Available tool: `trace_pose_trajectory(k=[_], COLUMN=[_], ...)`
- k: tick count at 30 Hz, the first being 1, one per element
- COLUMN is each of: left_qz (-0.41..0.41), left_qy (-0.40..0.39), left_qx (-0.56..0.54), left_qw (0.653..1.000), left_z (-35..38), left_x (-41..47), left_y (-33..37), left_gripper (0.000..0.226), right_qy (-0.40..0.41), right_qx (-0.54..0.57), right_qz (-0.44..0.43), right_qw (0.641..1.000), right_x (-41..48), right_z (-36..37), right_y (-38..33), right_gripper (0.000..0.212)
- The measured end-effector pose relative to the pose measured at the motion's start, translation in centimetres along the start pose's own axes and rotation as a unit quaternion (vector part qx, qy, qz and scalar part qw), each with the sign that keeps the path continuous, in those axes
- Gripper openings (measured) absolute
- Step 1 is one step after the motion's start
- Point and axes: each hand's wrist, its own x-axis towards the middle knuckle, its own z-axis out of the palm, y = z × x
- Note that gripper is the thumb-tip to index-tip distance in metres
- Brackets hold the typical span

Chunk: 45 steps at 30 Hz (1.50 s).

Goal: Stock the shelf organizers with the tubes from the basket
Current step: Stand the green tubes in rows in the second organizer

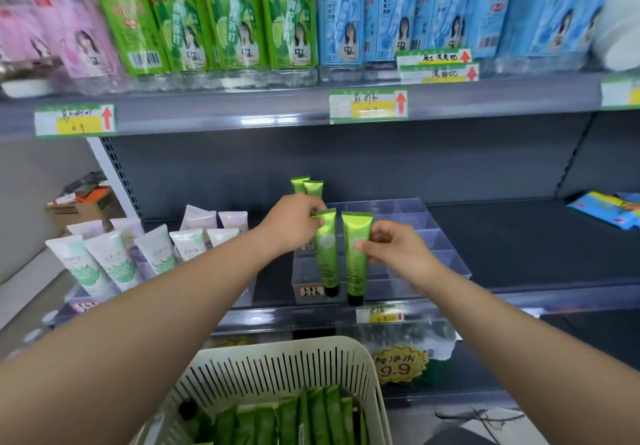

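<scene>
Stocking looks part done from the head view; the left hand pinches the crimped end of a slim green plastic tube with black cap; the right hand curls fingers and thumb round a second green tube; both hang cap-down over the clear acrylic divided organizer on the dark shelf; two more tubes stand at its back; spare tubes lie in the cream slotted basket below; next, each likely needs lowering upright into a free slot.

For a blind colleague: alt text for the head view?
Left hand holds one green tube, right hand a second tube, caps down, at a clear organizer with two tubes at its back. A white basket below holds more.
</scene>
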Motion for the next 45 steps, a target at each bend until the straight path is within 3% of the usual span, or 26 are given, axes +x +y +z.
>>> trace_pose_trajectory(k=[7,20,24,26,38,45], left_qz=[0.006,0.017,0.033,0.039,0.034,0.012], left_qy=[0.032,0.059,0.073,0.074,0.027,0.006], left_qx=[0.015,0.083,0.089,0.093,0.1,0.097], left_qw=[0.999,0.995,0.993,0.992,0.994,0.995], left_z=[-0.5,0.0,0.8,1.2,4.8,6.5], left_x=[5.1,14.8,16.8,17.6,20.0,20.0], left_y=[0.5,-1.8,-2.3,-2.6,-4.5,-5.7], left_gripper=[0.019,0.027,0.025,0.025,0.023,0.024], right_qy=[0.019,0.076,0.089,0.088,0.071,0.062], right_qx=[0.0,-0.03,-0.014,-0.004,-0.064,-0.093], right_qz=[-0.031,-0.05,-0.049,-0.05,-0.07,-0.028], right_qw=[0.999,0.995,0.995,0.995,0.993,0.993], right_x=[4.3,14.6,17.1,18.1,21.4,21.5], right_z=[-0.5,-2.0,-2.2,-2.0,-0.8,0.1], right_y=[-1.0,-0.7,-0.1,0.2,4.1,6.0], right_gripper=[0.018,0.005,0.023,0.022,0.018,0.02])
